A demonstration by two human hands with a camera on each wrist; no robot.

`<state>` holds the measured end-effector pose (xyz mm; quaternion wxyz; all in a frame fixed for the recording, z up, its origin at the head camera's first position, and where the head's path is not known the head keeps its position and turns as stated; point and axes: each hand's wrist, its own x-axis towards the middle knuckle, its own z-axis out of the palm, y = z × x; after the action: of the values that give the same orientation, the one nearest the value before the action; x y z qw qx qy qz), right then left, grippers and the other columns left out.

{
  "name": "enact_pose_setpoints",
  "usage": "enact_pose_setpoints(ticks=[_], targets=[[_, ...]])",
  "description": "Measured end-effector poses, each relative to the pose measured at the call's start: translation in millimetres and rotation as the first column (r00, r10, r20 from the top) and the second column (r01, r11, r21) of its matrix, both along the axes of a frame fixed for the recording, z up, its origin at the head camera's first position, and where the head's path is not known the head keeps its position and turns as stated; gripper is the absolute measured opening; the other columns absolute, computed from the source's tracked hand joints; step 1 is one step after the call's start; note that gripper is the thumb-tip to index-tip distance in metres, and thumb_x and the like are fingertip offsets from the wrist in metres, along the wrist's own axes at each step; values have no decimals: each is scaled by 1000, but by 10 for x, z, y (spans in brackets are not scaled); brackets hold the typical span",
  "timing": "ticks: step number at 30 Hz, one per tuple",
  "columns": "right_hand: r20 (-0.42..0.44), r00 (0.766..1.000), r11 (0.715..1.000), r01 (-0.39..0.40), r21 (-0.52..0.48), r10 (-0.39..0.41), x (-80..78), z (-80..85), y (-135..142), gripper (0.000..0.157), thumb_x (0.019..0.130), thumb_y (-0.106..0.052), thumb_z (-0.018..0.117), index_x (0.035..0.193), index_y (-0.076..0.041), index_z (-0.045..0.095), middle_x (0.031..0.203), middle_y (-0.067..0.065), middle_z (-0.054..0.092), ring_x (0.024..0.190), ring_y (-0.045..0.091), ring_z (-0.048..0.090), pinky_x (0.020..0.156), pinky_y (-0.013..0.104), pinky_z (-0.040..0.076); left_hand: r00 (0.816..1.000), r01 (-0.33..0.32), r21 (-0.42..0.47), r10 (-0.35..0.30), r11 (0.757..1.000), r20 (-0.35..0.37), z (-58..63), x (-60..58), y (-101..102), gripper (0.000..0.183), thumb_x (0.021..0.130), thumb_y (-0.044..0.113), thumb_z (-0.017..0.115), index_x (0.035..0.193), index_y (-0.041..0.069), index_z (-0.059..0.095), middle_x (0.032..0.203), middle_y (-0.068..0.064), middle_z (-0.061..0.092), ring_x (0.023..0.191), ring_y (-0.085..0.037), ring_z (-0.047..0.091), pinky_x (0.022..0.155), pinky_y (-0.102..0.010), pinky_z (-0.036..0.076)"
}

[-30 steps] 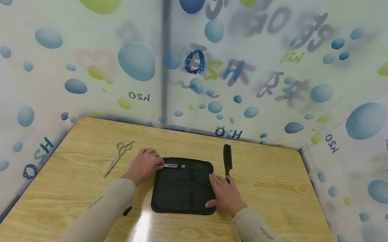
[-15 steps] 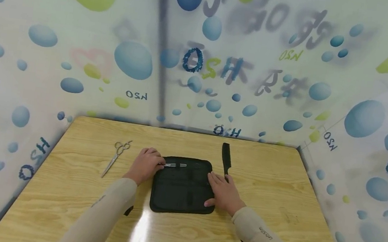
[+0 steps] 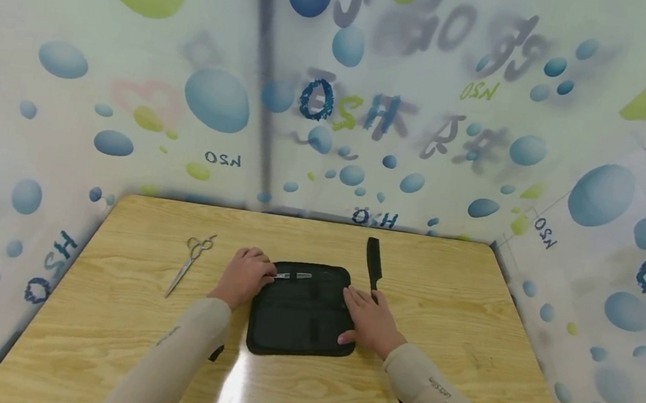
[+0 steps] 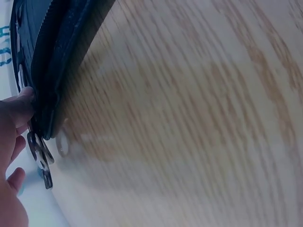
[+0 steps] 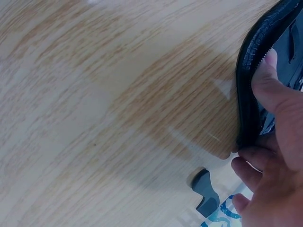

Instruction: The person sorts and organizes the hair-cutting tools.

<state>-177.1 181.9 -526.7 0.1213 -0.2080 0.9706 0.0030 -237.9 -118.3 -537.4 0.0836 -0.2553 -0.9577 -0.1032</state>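
A black zip case (image 3: 289,325) lies spread open on the table, its dark inside facing up. My left hand (image 3: 246,276) is at its upper left corner and pinches a pair of scissors (image 4: 47,179), whose finger rings stick out past the case edge in the left wrist view. The silver blade (image 3: 303,276) lies across the top of the case, under a dark strap. On the case's right edge rests my right hand (image 3: 373,323), fingers extended and thumb (image 5: 266,78) pressed just inside the zip.
Another pair of silver scissors (image 3: 182,272) lies left of the case. A black comb (image 3: 373,261) lies beyond my right hand, which covers its lower end. The wooden table (image 3: 458,379) meets a patterned wall (image 3: 325,182) at the back.
The scissors at the case have slid slightly right, with more blade past the strap, and my left hand has moved along with them. My right hand stays on the case edge.
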Motion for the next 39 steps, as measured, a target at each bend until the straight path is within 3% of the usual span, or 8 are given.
enact_pose_setpoints(ticks=[9, 15, 22, 27, 31, 35, 39], targets=[[-1, 1000, 1000, 2, 5, -2, 1, 6, 0, 101, 75, -58, 72, 153, -8, 32, 158, 7, 35, 143, 25, 37, 118, 54, 22, 1000, -26, -6, 26, 1000, 0, -53, -7, 47, 9, 88, 26, 72, 94, 21, 76, 100, 2, 73, 104, -22, 57, 101, -46, 41], [3, 1000, 1000, -6, -11, 6, -2, 10, -5, 101, 75, -58, 72, 152, -8, 32, 158, 7, 35, 143, 26, 37, 118, 55, 22, 999, -36, -3, 36, 999, -27, -26, 62, -25, 28, 86, 32, 74, 110, 19, 72, 111, -2, 70, 112, -25, 58, 100, -49, 43], [4, 1000, 1000, -4, -19, 4, 4, -6, 7, 101, 75, -58, 72, 152, -7, 32, 158, 8, 35, 143, 26, 37, 118, 56, 22, 984, -171, -70, 166, 983, -64, 20, 214, -138, 49, 85, 46, 71, 122, 15, 66, 115, -7, 70, 116, -29, 58, 101, -51, 44], [-5, 1000, 1000, -7, -23, 7, 0, -15, 1, 101, 75, -57, 73, 152, -7, 32, 157, 9, 36, 143, 27, 38, 118, 56, 22, 969, -245, -109, 246, 963, -5, 38, 313, -158, 52, 88, 53, 65, 122, 14, 65, 118, -8, 70, 123, -29, 55, 104, -50, 41], [-5, 1000, 1000, -8, -13, 8, -6, -10, 3, 101, 75, -58, 72, 152, -7, 32, 157, 8, 36, 143, 27, 38, 118, 56, 22, 954, -293, -83, 297, 953, 47, 34, 339, -129, 50, 90, 52, 63, 122, 15, 65, 118, -8, 70, 125, -31, 53, 106, -52, 38], [4, 1000, 1000, -13, -12, 13, 0, 8, -1, 101, 75, -58, 72, 152, -7, 33, 157, 9, 36, 142, 27, 39, 117, 56, 23, 938, -340, -63, 343, 938, 51, 22, 357, -101, 49, 89, 52, 64, 121, 16, 67, 112, -9, 73, 123, -33, 54, 104, -54, 38], [5, 1000, 1000, -10, -10, 10, 5, 13, 2, 101, 75, -59, 72, 152, -7, 32, 157, 8, 36, 143, 26, 38, 117, 55, 23, 936, -347, -52, 349, 937, 48, 7, 370, -82, 49, 88, 52, 65, 120, 14, 68, 108, -10, 74, 121, -32, 56, 104, -53, 39]])
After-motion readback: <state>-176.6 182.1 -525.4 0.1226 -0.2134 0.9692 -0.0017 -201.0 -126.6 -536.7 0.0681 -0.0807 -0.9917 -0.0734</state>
